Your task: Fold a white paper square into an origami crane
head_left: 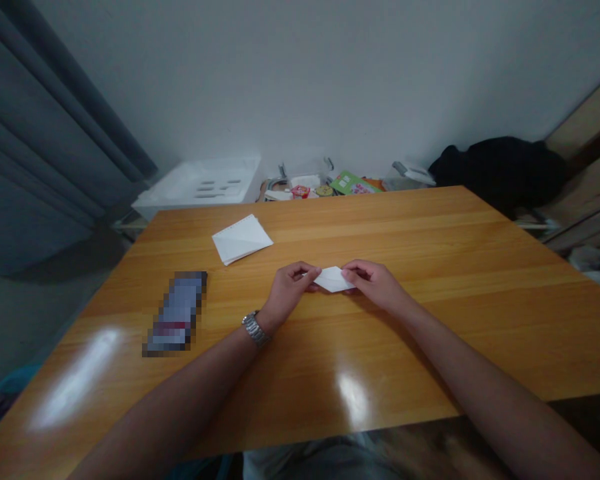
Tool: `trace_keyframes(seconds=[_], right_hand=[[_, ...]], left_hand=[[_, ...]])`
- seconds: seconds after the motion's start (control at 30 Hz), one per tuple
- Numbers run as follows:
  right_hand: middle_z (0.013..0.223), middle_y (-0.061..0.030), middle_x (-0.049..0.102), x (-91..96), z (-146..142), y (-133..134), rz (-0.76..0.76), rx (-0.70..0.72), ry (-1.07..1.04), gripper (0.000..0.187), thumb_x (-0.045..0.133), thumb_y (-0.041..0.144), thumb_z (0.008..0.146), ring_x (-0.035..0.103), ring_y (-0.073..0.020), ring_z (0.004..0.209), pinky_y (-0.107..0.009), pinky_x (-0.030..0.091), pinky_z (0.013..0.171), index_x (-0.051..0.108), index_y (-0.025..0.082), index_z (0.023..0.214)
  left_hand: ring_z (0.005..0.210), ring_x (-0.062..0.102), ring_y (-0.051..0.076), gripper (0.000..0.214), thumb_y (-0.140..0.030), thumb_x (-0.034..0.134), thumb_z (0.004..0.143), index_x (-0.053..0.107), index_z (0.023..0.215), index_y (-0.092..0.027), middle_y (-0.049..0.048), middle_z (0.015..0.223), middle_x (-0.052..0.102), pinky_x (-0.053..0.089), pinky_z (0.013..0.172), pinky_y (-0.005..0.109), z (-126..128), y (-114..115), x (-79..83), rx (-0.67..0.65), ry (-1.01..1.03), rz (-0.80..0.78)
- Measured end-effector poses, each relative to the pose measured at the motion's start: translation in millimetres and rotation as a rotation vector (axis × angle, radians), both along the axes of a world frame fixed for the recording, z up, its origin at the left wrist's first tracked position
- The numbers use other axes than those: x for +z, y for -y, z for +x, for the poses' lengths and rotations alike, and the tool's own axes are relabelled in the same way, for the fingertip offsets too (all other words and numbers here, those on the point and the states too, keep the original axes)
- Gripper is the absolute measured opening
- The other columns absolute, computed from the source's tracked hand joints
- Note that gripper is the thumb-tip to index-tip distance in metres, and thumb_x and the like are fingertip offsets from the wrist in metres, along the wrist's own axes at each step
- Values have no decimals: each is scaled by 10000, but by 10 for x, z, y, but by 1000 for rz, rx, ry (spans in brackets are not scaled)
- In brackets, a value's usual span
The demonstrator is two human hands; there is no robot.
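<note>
Holding one folded paper (333, 279) between them, two hands meet near the middle of the single wooden tabletop (420, 233); the left hand (285, 293) has its fingers (300, 266) pinched nearly closed on the paper's left end, thumb on top; the right hand (380, 283) grips the right end likewise, thumb above and the other fingers curled, partly hidden; the paper is white, pointed toward its ends, and lies close above the wood, though whether it touches cannot be told; two bare forearms slant inward from the lower corners, the left (180, 393) and the right (460, 353), narrowing toward each other, wrists low; one metal watch (255, 329) circles the left wrist; beyond the left hand lies one small stack of white sheets (243, 240), more than one, the exact number unclear, set askew; one phone (176, 313) lies left of the left forearm, its screen blurred into blocks; past the far edge are one white tray (195, 183), one green packet (354, 182), one red packet (301, 192) and one dark heap (500, 170) at the right
</note>
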State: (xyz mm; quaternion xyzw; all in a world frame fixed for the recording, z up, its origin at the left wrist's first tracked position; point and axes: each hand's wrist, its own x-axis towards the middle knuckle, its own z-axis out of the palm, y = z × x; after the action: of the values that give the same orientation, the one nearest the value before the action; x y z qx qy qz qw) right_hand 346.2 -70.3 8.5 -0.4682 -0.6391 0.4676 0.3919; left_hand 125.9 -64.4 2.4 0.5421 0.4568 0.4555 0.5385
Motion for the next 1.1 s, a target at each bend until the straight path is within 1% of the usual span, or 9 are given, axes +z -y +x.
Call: trace_keyframes(seconds=[0.1,0.27,0.47,0.63,0.77,0.87,0.93,1.03,1.1], right_hand=[[929,-66,726,1,-5,9,22,38,42,329,628,500,880,650,-209,825,-323,500,742,705,187,945],[908,-64,724,11,-15,32,-8,86,36,324,633,491,880,640,-199,792,-312,483,717,705,179,931],[863,-50,712,18,5,9,29,31,58,308,630,482,879,616,-188,752,-305,467,693,702,183,892],[837,-48,709,33,37,-5,9,25,69,316,639,486,870,608,-180,718,-298,456,664,710,178,882],[845,-57,721,47,56,-15,-14,21,72,311,656,477,859,616,-182,711,-301,457,658,721,174,891],[858,-59,730,44,61,-19,3,12,84,304,661,467,858,627,-185,729,-299,459,668,725,171,893],[857,-56,733,37,56,-14,19,11,101,301,658,465,863,631,-187,737,-298,460,672,729,174,894],[853,-52,735,25,39,2,41,32,114,292,645,456,877,638,-192,755,-299,465,689,734,179,887],[855,-52,737,18,27,9,48,48,113,284,638,446,885,642,-194,765,-300,467,698,735,179,882]], left_hand=[[671,661,143,346,-483,752,790,726,807,-139,46,772,722,573,635,247,6,15,14,-10,-66,22],[633,653,140,303,-442,753,793,726,782,-140,49,725,720,538,588,232,36,60,71,-46,-118,39],[644,659,138,344,-486,748,793,711,790,-144,42,724,714,554,624,239,37,40,63,-39,-70,15],[612,657,135,383,-515,734,804,712,743,-137,54,703,717,553,614,238,13,34,73,-37,-78,-33],[605,658,137,389,-523,722,814,711,752,-139,57,701,717,552,608,239,17,26,49,-36,-78,-39],[629,666,141,387,-529,710,823,704,801,-143,52,721,715,556,624,243,32,22,21,-43,-78,-4],[654,668,143,377,-523,690,842,702,833,-146,50,742,714,550,629,240,40,31,20,-72,-99,35],[679,654,139,327,-473,679,863,718,856,-149,53,785,718,523,617,224,48,56,41,-140,-174,119],[668,640,131,287,-431,688,861,723,847,-146,55,790,722,508,604,217,51,70,54,-152,-209,141]])
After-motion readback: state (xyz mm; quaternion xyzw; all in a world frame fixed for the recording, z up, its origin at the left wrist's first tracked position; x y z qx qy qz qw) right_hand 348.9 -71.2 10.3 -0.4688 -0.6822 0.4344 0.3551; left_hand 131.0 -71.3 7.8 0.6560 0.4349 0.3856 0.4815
